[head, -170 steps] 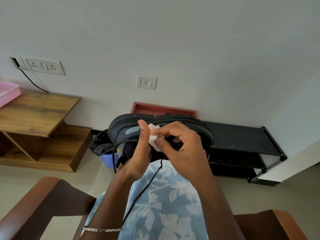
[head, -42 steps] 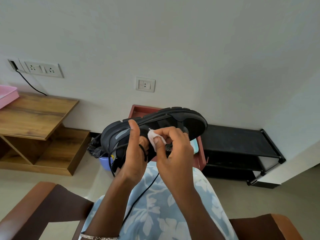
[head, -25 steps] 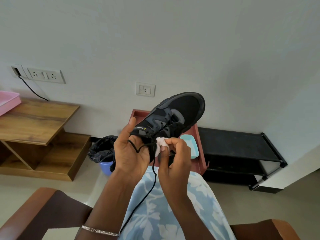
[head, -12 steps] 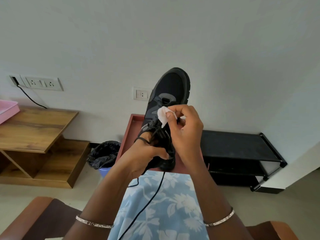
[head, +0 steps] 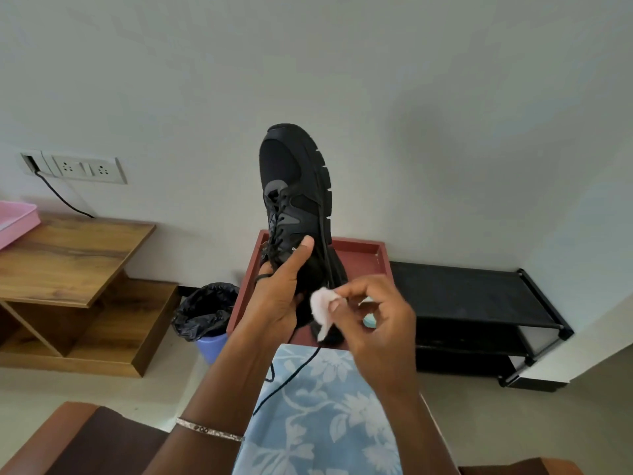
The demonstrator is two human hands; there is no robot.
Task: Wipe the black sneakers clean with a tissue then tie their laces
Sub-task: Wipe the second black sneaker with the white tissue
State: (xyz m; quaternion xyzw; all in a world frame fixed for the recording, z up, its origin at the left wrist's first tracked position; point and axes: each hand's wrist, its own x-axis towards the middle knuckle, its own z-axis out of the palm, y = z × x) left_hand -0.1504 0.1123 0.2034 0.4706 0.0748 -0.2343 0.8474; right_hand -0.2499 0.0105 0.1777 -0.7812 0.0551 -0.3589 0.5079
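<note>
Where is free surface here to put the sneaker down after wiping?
The wooden table top is bare from the pink tray to its right edge. The top shelf of the black rack, right of the red tray, is bare too. Crowded: the middle, where the left hand holds the sneaker and the right hand pinches the tissue.

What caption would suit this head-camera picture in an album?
Left hand holds a black sneaker toe-up while the right hand pinches a tissue near its heel.

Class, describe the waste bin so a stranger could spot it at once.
Find the wooden shelf unit against the wall on the left. On the floor between it and the red tray stands a bin. Alone among its neighbours, it is blue with a crumpled black liner.
</note>
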